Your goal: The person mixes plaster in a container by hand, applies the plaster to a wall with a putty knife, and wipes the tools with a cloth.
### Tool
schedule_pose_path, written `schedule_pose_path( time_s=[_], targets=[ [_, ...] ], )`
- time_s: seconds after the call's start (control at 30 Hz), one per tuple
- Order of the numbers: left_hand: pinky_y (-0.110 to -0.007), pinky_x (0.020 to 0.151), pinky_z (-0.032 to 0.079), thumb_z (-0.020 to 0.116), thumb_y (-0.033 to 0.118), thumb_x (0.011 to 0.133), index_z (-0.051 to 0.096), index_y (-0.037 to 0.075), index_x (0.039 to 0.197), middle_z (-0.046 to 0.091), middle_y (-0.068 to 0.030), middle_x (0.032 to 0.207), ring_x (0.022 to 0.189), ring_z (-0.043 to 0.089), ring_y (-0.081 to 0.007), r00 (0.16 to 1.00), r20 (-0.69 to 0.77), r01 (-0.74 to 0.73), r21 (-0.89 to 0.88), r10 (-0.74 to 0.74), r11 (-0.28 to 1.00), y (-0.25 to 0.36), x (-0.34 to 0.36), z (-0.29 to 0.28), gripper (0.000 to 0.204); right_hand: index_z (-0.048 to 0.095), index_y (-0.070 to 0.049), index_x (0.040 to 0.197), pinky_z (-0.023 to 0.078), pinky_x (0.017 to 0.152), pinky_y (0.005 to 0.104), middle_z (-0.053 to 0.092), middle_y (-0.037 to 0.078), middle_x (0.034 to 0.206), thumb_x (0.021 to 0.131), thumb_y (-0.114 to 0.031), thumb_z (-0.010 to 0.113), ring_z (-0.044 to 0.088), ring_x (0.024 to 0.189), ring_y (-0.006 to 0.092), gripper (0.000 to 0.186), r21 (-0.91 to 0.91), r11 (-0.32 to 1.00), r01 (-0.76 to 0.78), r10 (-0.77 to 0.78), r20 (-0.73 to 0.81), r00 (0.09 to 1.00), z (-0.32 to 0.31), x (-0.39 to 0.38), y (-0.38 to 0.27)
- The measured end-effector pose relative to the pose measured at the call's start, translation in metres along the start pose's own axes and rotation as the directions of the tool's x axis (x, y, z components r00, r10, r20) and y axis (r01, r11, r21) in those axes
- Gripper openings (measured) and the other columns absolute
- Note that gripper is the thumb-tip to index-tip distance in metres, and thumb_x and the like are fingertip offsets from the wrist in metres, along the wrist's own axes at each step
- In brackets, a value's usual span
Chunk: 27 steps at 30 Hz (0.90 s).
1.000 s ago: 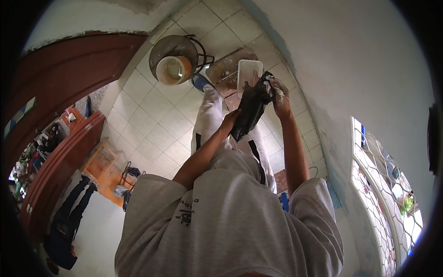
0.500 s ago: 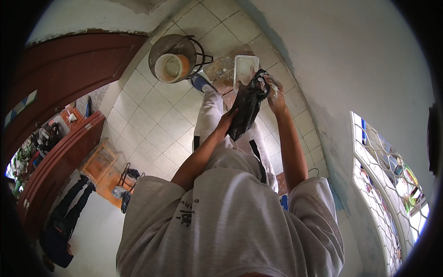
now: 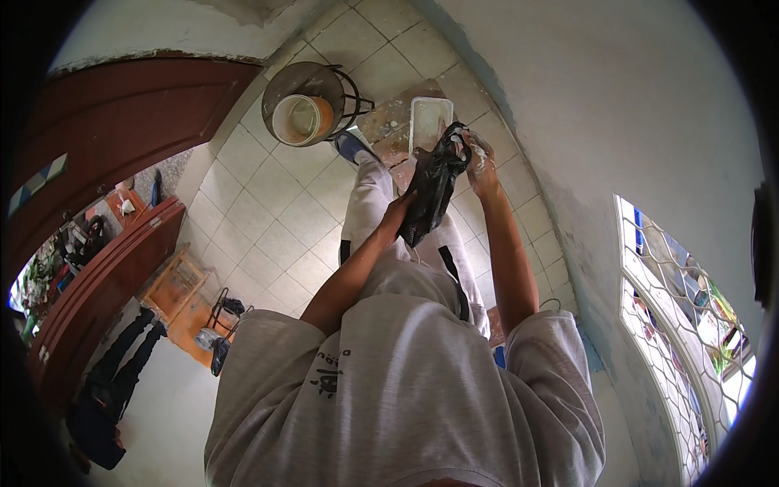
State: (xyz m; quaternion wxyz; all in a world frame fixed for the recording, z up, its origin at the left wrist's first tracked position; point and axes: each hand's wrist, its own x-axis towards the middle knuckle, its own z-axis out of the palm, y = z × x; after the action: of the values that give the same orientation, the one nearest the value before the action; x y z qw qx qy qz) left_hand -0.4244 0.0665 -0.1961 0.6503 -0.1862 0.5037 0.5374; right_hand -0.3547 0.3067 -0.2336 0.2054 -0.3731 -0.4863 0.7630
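A black plastic bag (image 3: pixel 432 191) hangs between my two hands in front of my legs. My left hand (image 3: pixel 397 214) is closed around its lower left side. At the top, my right hand (image 3: pixel 480 160), smeared with white paste, grips the bag's gathered mouth, where something whitish shows. What the bag holds is hidden. Beyond it, a white rectangular tray (image 3: pixel 430 101) lies on the floor, its near part covered by the bag.
A round stool (image 3: pixel 284 79) carries an orange-and-white bucket (image 3: pixel 321 116) at the far left. A wall (image 3: pixel 568 122) with a grilled window (image 3: pixel 669 325) runs along my right. Brown doors (image 3: pixel 105 276) stand left. Another person (image 3: pixel 105 406) is at the lower left.
My right hand has shifted slightly left at the bag's mouth, its fingers a little differently placed. The left hand keeps its hold, and the bag has barely moved.
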Motion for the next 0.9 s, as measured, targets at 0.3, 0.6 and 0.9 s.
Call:
schedule_pose_path(
  time_s=[0.3,0.6,0.9],
  targets=[
    [-0.027,0.092,0.049,0.054,0.046,0.101,0.055,0.002,0.139,0.068,-0.0064,0.119,0.101,0.065,-0.0143,0.999,-0.036,0.006,0.011,-0.005,1.0,-0.002,0.0,0.002,0.058,0.059,0.006,0.125,0.05,0.094,0.031,0.068,0.011,0.113,0.099,-0.023,0.066,0.065,0.105,0.0189,0.039,0.259,0.963,-0.071,0.066,0.026,0.997,0.011,-0.007,-0.02],
    [-0.027,0.092,0.05,0.057,0.048,0.099,0.057,0.0,0.136,0.069,-0.0076,0.119,0.1,0.066,-0.0152,0.999,-0.025,0.026,-0.003,-0.026,1.0,-0.01,0.003,0.0,0.06,0.06,0.007,0.121,0.051,0.091,0.0302,0.067,0.011,0.11,0.096,-0.029,0.069,0.065,0.101,0.0182,0.044,0.239,0.954,-0.181,0.183,0.014,0.983,0.012,-0.009,-0.03],
    [-0.028,0.095,0.048,0.056,0.044,0.101,0.056,0.0,0.137,0.068,-0.007,0.121,0.103,0.066,-0.0157,1.0,-0.001,0.027,-0.039,-0.027,0.999,-0.011,0.002,0.003,0.057,0.062,0.006,0.12,0.048,0.095,0.0311,0.068,0.011,0.111,0.095,-0.031,0.07,0.064,0.106,0.019,0.046,0.298,0.954,-0.022,0.025,-0.006,1.0,0.013,-0.019,-0.027]
  ],
)
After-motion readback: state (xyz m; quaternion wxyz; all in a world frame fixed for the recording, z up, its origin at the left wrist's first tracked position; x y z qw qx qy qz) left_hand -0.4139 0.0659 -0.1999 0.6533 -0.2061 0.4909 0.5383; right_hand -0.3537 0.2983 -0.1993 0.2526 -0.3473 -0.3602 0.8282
